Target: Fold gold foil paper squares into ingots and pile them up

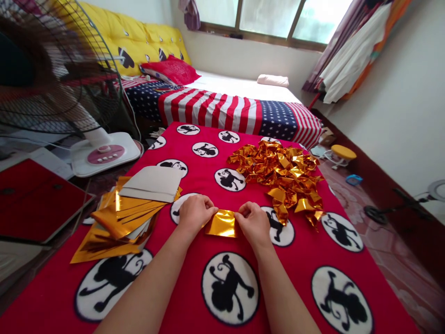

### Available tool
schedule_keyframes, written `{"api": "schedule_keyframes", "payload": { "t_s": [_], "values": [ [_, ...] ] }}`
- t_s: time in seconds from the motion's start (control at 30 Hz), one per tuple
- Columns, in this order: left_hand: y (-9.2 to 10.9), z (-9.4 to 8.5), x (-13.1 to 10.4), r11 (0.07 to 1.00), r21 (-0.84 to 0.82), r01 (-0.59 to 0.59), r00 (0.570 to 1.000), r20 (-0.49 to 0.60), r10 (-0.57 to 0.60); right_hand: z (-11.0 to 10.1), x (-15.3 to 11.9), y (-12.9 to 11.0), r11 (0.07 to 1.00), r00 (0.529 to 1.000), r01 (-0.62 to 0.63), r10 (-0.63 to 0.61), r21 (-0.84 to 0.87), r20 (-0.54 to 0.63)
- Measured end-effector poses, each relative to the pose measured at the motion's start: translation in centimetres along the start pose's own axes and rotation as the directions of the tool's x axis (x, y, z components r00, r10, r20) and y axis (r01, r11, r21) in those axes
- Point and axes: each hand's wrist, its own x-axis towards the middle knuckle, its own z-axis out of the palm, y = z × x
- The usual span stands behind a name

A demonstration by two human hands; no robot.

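Observation:
A small sheet of shiny gold foil paper (223, 223) is held between my two hands, just above or on the red cloth with monkey prints (295, 287). My left hand (196, 213) pinches its upper left corner between thumb and fingers. At the upper right corner, my right hand (253, 222) pinches it the same way. Left of my hands lies a fanned stack of flat gold sheets (139, 211) with a grey-white piece (156, 182) on top. A heap of folded, crinkled gold pieces (278, 167) sits beyond my right hand.
A fan (100, 148) on a white base stands at the left, beside a red panel (34, 199). A bed with a flag-patterned cover (215, 109) is behind the cloth. On the floor at right is a yellow stool (343, 151).

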Motion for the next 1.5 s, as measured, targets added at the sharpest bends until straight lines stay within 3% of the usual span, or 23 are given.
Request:
{"api": "schedule_keyframes", "payload": {
  "t_s": [0.17, 0.33, 0.63, 0.87, 1.03, 1.27, 1.37, 1.5],
  "values": [
    [-0.3, -0.1, 0.0, 0.997, -0.075, -0.017, 1.0, 0.014, 0.018, 0.0, -0.3, -0.3, 0.997, 0.998, 0.053, -0.051, -0.051, 0.032],
    [0.0, -0.5, -0.3, 0.996, -0.039, -0.076, 0.997, 0.03, 0.077, 0.0, -0.6, -1.0, 0.987, 0.994, 0.074, -0.062, -0.14, 0.088],
    [0.9, 0.1, -0.8, 0.998, 0.053, -0.017, 1.0, -0.01, 0.017, 0.4, -1.2, -1.8, 0.964, 0.987, 0.153, -0.158, -0.219, -0.002],
    [1.5, 0.4, -1.1, 0.997, 0.079, 0.021, 0.998, -0.053, -0.017, -0.2, -1.2, -2.5, 0.942, 0.99, 0.107, -0.072, -0.318, 0.117],
    [1.4, 0.6, -1.0, 0.997, 0.075, 0.01, 0.998, -0.066, -0.005, -0.5, -1.4, -3.6, 0.917, 0.982, 0.165, -0.12, -0.363, 0.144],
    [1.2, 0.6, -1.1, 0.997, 0.072, -0.021, 0.998, -0.051, 0.025, 2.3, -3.9, -6.3, 0.939, 0.929, 0.299, -0.245, -0.173, 0.276],
    [1.2, 0.6, -1.1, 0.997, 0.069, -0.031, 0.998, -0.055, 0.035, 3.1, -4.6, -6.3, 0.948, 0.922, 0.274, -0.211, -0.16, 0.325],
    [1.1, 0.7, -1.1, 0.998, 0.05, -0.032, 0.997, -0.071, 0.036, 2.5, -5.2, -5.3, 0.945, 0.918, 0.271, -0.197, -0.182, 0.345]
  ]
}}
